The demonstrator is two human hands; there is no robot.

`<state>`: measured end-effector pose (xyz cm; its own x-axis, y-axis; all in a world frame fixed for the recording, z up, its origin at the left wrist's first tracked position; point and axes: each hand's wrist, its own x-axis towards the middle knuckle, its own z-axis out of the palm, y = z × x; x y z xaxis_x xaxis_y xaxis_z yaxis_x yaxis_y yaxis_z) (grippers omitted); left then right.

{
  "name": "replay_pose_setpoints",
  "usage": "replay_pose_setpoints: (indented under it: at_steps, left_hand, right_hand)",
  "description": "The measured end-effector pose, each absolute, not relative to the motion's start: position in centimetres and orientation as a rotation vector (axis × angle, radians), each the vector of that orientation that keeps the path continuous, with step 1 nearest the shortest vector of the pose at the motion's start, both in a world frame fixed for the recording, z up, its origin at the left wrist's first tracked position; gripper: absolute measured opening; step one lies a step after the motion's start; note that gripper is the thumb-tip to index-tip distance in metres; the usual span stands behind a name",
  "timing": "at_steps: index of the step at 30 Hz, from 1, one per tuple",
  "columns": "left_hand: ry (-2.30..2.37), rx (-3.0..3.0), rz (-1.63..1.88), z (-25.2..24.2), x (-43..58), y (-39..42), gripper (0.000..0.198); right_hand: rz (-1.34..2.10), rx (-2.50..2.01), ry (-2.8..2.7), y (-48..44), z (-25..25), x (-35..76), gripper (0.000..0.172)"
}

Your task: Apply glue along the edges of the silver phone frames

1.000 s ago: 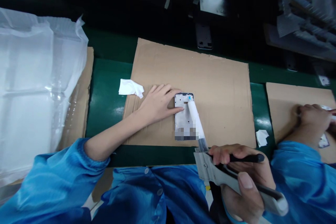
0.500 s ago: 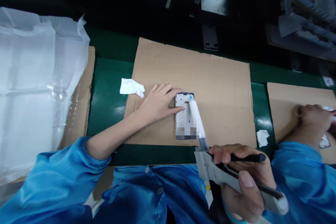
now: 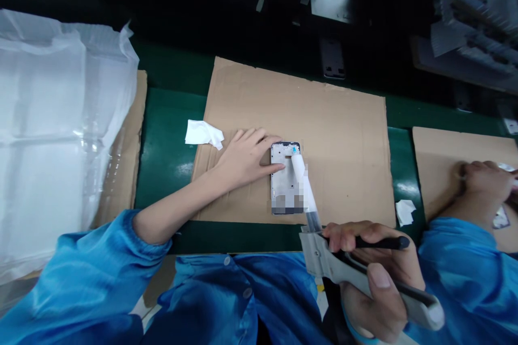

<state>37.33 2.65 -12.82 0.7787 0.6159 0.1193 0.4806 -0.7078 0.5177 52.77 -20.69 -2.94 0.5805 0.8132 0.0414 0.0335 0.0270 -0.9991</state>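
Left hand (image 3: 245, 159) is flat and open, palm down on the cardboard sheet (image 3: 335, 129). Its fingertips and thumb press the left edge of the phone frame (image 3: 283, 183). The frame lies flat on the sheet, just right of that hand, long side running away from the person; lower part is blurred.

Right hand (image 3: 376, 275) is closed around the grip of a grey dispensing gun (image 3: 324, 259), fingers over the black lever, thumb on the grey handle. The gun's white nozzle (image 3: 302, 186) runs forward and left from this hand. Its tip touches the frame near the far end, close to the left thumb.

White wipe (image 3: 203, 133) sits just left of the left hand's fingers, partly on the green surface (image 3: 165, 145). Small white scrap (image 3: 404, 211) lies just ahead of the right hand. Co-worker's hand (image 3: 483, 183) is further right, on a second cardboard (image 3: 437, 156). Clear plastic bags (image 3: 52, 135) are well left of the left forearm.
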Motion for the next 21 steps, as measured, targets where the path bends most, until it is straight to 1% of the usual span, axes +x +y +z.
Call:
replay_pose_setpoints:
  at_steps: [9,15,21]
  left_hand:
    - [0.816,2.51,0.411,-13.0,37.4,2.7,0.056]
    - [0.821,2.511,0.396,-13.0,37.4,2.7,0.058]
    - [0.826,2.51,0.39,-12.9,37.5,2.7,0.059]
  right_hand:
    - [0.662,-1.288,-0.893,-20.8,-4.2,53.8,0.032]
    - [0.672,-1.293,-0.924,-20.9,-3.8,53.8,0.035]
    - [0.714,-1.303,-0.88,-20.8,-3.6,53.9,0.031]
